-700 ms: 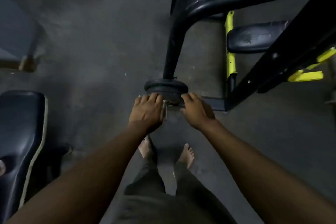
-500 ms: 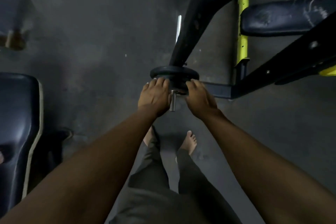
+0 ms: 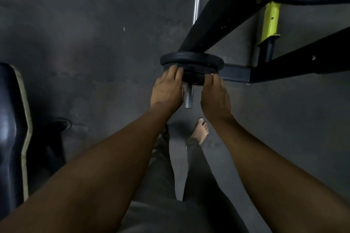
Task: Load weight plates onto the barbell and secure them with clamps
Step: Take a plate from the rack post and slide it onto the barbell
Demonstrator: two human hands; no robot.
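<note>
We see our left hand (image 3: pixel 166 89) and right hand (image 3: pixel 215 94) gripping the smaller round black iron weight plate (image 3: pixel 193 77), fingers curled on its rim at 9 and 3 o'clock, the silver steel barbell sleeve (image 3: pixel 188 96) jutting toward 6 o'clock.

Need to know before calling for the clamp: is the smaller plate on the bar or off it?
On. The smaller plate sits against the larger plate, bar end protruding through it.

A dull grey concrete floor (image 3: pixel 94 34) carries everything here. The black steel frame (image 3: pixel 236 73) of a gym machine (its yellow post (image 3: pixel 269 22) rises from a base bar) stands on it at the right. A dark padded bench (image 3: pixel 11 128) stands at the left edge. One bare foot (image 3: pixel 202 130) is planted near the middle.
</note>
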